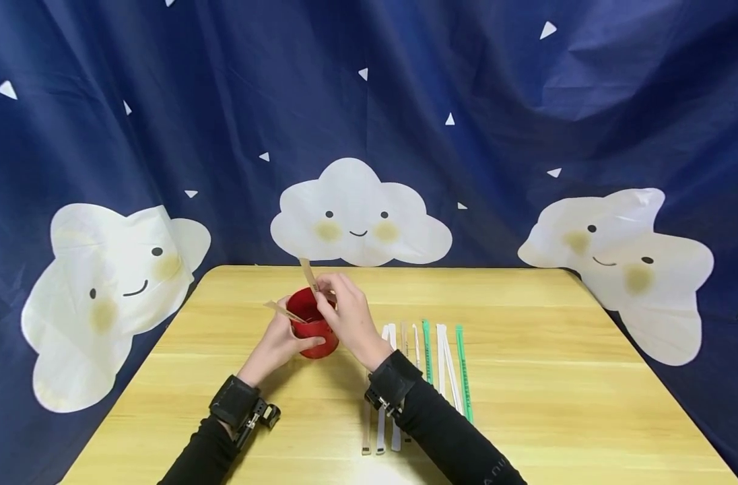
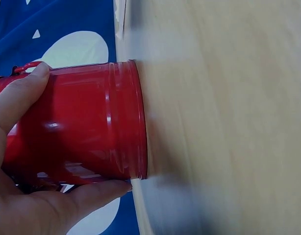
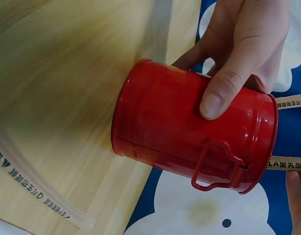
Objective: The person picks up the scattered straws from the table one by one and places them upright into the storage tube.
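Observation:
A small red metal bucket [image 1: 328, 342] with wire handles is gripped round its side by my left hand [image 1: 279, 345], the thumb lying across its wall in the right wrist view. Close over the table, the bucket [image 2: 82, 127] shows its base rim near the wood in the left wrist view. My right hand [image 1: 352, 318] is at the bucket's mouth and pinches a brown paper-wrapped straw [image 1: 308, 273], whose lower part is at the opening. A second brown wrapped straw [image 1: 277, 308] leans out over the rim on the left.
Several wrapped straws lie side by side on the wooden table [image 1: 557, 391], right of the bucket. Among them are a green straw [image 1: 462, 367], a white straw [image 1: 442, 357] and a brown straw [image 1: 366, 431]. My right forearm crosses above part of the row. A blue cloud-patterned curtain [image 1: 496, 155] hangs behind.

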`<state>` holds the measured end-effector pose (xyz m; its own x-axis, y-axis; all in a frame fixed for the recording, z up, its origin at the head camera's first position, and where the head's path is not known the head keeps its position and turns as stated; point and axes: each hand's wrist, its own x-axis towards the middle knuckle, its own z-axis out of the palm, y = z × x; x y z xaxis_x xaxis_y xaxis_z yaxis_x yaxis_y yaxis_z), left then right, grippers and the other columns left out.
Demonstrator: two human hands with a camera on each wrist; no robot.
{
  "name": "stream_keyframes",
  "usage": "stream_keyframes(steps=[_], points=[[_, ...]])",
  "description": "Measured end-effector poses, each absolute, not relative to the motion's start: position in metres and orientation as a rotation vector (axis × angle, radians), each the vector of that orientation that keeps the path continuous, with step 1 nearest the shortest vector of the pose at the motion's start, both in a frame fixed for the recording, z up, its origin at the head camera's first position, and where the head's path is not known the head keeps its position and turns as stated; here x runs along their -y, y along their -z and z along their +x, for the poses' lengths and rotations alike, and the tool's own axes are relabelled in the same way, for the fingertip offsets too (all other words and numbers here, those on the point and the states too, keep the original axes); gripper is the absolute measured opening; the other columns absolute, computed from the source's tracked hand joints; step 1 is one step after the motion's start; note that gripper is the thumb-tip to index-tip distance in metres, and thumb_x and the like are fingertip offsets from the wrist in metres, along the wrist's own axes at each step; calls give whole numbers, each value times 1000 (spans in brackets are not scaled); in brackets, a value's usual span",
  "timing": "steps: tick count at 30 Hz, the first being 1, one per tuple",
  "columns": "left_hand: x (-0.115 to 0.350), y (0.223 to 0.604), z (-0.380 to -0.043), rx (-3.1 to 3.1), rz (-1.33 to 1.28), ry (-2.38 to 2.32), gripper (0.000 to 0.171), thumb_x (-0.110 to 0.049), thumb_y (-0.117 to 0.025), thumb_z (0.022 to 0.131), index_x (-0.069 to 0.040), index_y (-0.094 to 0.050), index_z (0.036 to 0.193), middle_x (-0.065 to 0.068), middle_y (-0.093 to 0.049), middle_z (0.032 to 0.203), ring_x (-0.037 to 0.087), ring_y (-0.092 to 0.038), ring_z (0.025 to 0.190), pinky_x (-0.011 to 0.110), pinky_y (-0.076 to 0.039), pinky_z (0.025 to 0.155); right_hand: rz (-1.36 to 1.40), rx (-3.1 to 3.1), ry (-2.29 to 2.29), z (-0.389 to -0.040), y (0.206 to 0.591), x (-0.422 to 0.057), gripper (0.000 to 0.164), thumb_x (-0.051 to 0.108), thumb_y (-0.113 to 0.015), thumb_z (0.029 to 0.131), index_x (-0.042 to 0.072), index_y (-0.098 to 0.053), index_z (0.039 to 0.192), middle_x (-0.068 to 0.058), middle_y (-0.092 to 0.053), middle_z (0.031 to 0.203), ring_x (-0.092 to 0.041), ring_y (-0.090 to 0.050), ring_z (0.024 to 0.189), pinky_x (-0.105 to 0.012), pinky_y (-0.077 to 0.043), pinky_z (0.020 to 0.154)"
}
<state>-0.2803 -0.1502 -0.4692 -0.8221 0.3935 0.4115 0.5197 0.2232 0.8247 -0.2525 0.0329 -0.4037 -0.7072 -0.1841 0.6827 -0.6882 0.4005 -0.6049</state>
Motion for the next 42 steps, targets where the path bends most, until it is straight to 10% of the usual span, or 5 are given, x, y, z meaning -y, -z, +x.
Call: stream_keyframes(steps=[10,19,42], points=[[146,457,-269,2428,-799,1617,84,6,-87,73,3,-42,144,21,-52,140,35,-54,126,22,-45,101,788,2299,-1202,-252,407,-40,35,-3,-64,91,3,-57,124,-10,-60,117,-22,-63,105,-28,-56,91],[146,462,-267,2528,-585,1691,89,-8,-90,75,3,-39,147,25,-50,143,42,-52,129,54,-44,106,758,2323,-1250,-247,407,-55,38,-12,-59,89,1,-57,125,-14,-62,118,-28,-67,105,-26,-57,87],[149,471,-275,2532,-595,1717,94,-14,-92,74,-3,-37,149,17,-50,144,35,-52,131,51,-46,106,271,2721,-877,-197,429,-195,30,-2,-67,89,-2,-62,118,-17,-65,113,-25,-64,88,-34,-54,69]])
